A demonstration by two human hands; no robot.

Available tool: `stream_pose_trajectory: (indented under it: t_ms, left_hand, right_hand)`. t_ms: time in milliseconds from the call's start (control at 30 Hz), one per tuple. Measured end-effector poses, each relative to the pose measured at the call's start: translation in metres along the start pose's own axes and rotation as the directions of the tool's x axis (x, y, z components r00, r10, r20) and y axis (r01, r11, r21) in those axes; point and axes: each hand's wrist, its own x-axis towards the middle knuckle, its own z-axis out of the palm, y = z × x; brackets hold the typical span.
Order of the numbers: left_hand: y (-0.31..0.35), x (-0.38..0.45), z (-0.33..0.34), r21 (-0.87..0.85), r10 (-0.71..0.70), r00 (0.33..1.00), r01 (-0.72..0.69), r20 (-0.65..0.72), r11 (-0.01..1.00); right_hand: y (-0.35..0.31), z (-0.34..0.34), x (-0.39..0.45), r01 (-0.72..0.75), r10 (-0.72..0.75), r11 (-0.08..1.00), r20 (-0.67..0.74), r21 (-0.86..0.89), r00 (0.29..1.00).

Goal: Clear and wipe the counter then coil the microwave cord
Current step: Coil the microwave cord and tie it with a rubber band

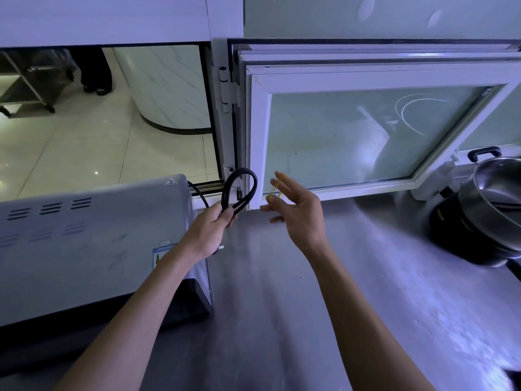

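We see the microwave (93, 238) on the table (324, 292) at left, pots (485, 210) far right, the window (366, 136) behind, and the looped cord (239, 190) between microwave and window.

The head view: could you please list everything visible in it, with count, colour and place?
microwave: one, grey, left on the counter
cord: one, black, folded into a loop above the left hand
rubber band: one, yellow, stretched over the right hand's fingers
counter: one, grey metal, across the foreground
window: one, white frame, behind the counter
pots: stacked, steel over black, far right
left hand: grips the cord
right hand: fingers spread inside the rubber band
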Motion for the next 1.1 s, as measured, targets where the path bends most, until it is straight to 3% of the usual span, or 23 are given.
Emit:
stream_pose_trajectory:
  t_ms: [100,300,400,667,900,1100]
  left_hand:
    - [0.002,-0.001,0.001,0.013,-0.007,1.000,0.007,0.027,1.000]
    - [0.017,-0.006,0.004,0.357,0.041,0.992,-0.080,0.116,0.931]
    - [0.024,-0.010,0.006,0.404,0.099,0.987,-0.144,0.130,0.903]
    - [0.016,-0.010,0.003,0.326,0.176,0.980,-0.196,0.091,0.925]
    - [0.014,-0.011,-0.001,0.329,0.238,0.965,-0.261,0.108,0.908]
    - [0.016,-0.011,0.001,0.171,0.165,0.986,-0.169,0.039,0.971]
  right_hand:
    - [-0.009,-0.002,0.001,0.028,-0.014,0.984,0.081,-0.173,0.997]
    - [-0.020,0.002,0.006,0.121,-0.024,0.857,0.195,-0.501,0.981]
    - [-0.021,0.002,0.009,0.114,0.029,0.806,0.232,-0.582,0.972]
    - [-0.015,0.004,0.008,-0.005,0.116,0.914,0.249,-0.405,0.962]
    - [-0.008,0.014,0.014,-0.067,0.183,0.933,0.308,-0.353,0.934]
    - [0.000,0.018,0.012,-0.182,0.271,0.939,0.303,-0.292,0.914]
